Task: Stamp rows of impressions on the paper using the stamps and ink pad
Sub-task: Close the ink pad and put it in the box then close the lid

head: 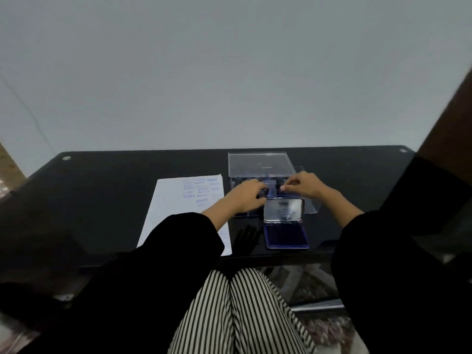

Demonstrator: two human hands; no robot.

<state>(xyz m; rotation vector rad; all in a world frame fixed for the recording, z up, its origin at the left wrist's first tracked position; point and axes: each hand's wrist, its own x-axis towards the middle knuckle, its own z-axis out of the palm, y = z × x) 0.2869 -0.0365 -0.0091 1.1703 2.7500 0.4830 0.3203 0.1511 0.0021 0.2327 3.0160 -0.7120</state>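
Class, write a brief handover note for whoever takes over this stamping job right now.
Left hand grips a stamp in the clear box; right hand has fingertips at a second stamp, grip unclear. Ink pad lies open before the box. Paper, left of the box, carries blue SAMPLE and FRAGILE impressions at its top. Left: ink a stamp and continue the rows below.

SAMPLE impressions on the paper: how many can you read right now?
2, stacked at the left of the stamped block near the far end of the paper: upper SAMPLE, lower SAMPLE. Blurred marks above them may be more; the left sleeve covers the near part.
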